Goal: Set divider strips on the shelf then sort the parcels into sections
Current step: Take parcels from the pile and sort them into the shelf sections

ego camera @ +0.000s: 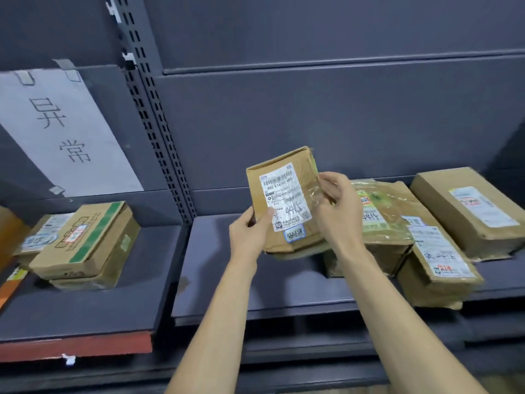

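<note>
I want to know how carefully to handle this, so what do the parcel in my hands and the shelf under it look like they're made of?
The held parcel looks like plain brown corrugated cardboard: matte, creased at the corners, with a glossy white paper label and clear tape that wrinkles and glints near the right hand. The left hand grips its lower edge. The shelf seems to be painted sheet metal: dark, smooth, thin-edged, though the finish leaves that uncertain.

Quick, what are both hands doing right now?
Left hand: grips the lower left edge of the brown cardboard parcel with the white label.
Right hand: grips the same parcel's right edge.
</note>
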